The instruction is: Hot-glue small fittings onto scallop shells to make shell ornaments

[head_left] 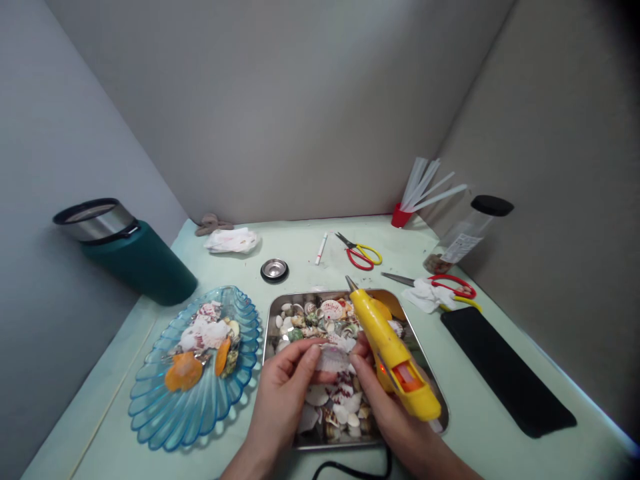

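Observation:
Over the metal tray (pixel 441 407), a pale, ridged seashell (pixel 334 360) is pinched at its left edge by the thumb and fingers of my left hand (pixel 285 387). My right hand (pixel 383 400) grips a yellow hot glue gun (pixel 383 333), its metal nozzle aimed away from me and an orange light glowing on its side. The right thumb and fingertips also touch the right edge of the shell. The gun's handle is hidden in the hand. Beneath both hands, many shells (pixel 345 413) fill the tray: white, striped and spiral ones.
A blue scalloped dish (pixel 165 423) with shells (pixel 205 333) stands left, near a green bottle (pixel 145 267). Behind lie a round lid (pixel 275 269), marker (pixel 321 249) and scissors (pixel 361 256). Right are more scissors (pixel 463 288), a black case (pixel 505 370) and a jar (pixel 463 240). A black cord (pixel 355 472) runs in front.

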`<state>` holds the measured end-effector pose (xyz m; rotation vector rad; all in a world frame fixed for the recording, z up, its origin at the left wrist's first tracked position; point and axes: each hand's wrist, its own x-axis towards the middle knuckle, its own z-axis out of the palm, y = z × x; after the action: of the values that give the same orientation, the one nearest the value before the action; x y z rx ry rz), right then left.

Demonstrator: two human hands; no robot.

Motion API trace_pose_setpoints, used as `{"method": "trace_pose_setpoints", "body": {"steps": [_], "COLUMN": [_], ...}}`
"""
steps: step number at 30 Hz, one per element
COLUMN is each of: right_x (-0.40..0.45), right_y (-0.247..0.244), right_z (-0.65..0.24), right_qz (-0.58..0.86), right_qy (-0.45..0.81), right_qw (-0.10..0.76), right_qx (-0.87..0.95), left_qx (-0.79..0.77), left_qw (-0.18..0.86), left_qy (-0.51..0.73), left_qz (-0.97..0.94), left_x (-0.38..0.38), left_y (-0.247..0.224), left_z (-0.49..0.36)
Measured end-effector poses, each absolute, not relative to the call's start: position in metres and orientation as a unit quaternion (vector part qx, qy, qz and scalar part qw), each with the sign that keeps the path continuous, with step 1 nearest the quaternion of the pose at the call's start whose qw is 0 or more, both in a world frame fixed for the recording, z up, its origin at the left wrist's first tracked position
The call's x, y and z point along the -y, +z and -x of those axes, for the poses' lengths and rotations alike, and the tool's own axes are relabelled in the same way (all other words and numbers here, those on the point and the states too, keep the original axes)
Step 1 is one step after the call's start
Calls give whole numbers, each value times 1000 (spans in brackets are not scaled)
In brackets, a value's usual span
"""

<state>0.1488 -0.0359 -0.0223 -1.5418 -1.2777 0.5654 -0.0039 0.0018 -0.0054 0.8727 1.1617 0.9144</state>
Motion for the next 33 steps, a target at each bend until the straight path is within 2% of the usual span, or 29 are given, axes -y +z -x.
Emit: {"method": "trace_pose_setpoints", "body": {"steps": [7, 18, 23, 29, 33], "right_x": [37, 37, 38, 34, 32], "right_y": [-15, -10, -11, -14, -9], "right_z": [-149, -149, -147, -145, -141], "right_qz": [626, 619, 654, 673, 670], "right_qy": [91, 53, 104, 259, 286], "right_qw": [497, 490, 493, 521, 543], "right_qx": [594, 612, 564, 456, 417], "left_qx": [-503, -505, -499, -494, -505], "left_qw": [656, 659, 668, 680, 674], "left_qy": [391, 393, 387, 382, 391], "left_qz": [-404, -396, -394, -383, -371], "left_x": [-2, -3, -2, -2, -2], "left_y": [-5, -4, -8, -8, -6], "left_z": [5, 4, 4, 3, 3]}}
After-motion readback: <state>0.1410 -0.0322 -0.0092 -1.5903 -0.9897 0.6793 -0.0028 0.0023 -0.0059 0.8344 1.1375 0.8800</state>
